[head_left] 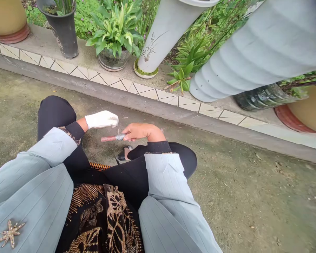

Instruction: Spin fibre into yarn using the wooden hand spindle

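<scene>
My left hand [102, 119] wears a white glove, and its fingers are pinched together on a thin pale strand [118, 129]. I cannot tell whether the strand is thread or wire. It runs down from the fingertips to a silvery-grey winding [120, 137] around a reddish-brown stick [107, 139]. Bare, my right hand [140, 131] is closed around the stick's right end, right beside the winding. The stick lies roughly level above my lap, its left end free. My right fingers hide its other end.
Ahead runs a low tiled ledge [113, 80] bearing a black pot [64, 33], a leafy plant [117, 30] in a glass pot, and a tall white planter [160, 38]. A ribbed grey planter [247, 52] leans at the right. Concrete ground [252, 189] surrounds my bent knees.
</scene>
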A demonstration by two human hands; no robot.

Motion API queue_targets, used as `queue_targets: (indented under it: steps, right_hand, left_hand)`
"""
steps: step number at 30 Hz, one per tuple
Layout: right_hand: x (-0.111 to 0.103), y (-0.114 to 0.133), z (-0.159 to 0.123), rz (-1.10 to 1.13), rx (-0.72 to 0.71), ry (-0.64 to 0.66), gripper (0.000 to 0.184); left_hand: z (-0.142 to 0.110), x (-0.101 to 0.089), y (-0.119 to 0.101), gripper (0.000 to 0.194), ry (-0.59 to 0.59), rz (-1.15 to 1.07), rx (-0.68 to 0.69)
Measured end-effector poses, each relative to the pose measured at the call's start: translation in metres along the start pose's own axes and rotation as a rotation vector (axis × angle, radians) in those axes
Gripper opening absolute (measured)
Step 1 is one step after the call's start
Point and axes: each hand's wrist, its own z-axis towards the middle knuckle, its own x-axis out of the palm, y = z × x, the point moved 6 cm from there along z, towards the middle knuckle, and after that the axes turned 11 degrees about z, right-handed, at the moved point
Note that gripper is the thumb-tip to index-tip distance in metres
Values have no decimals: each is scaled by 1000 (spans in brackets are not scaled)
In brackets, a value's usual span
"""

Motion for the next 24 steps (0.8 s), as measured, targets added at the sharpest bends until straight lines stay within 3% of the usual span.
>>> queue_targets:
  steps: [1,3,8,10,13,16,18,21,24]
  right_hand:
    - [1,7,-5,82,-87,21,17]
    - [-6,17,-19,253,-242,-79,29]
    - [-51,10,-52,633,-547,-755,40]
    - [-63,-3,-53,666,-520,-955,36]
    - [-72,-20,-42,448,-210,-1083,21]
    - [-71,-24,-30,114,89,-1034,14]
    - [-65,-21,-22,-46,182,-914,14]
    - [-43,-18,-9,-136,222,-553,14]
    - [-13,-9,-6,-14,86,-135,16]
  left_hand:
    - [1,-1,1,26,-24,-31,-11]
    - [3,-2,3,25,-68,-133,-8]
    - [8,7,16,26,-60,-307,-54]
    - [7,13,15,25,3,-319,-64]
    - [4,14,7,23,58,-306,-12]
    - [1,8,2,23,42,-310,4]
    - [0,4,1,25,22,-313,11]
    - [-2,-2,2,29,-33,-278,16]
    - [-3,-4,4,29,-69,-267,8]
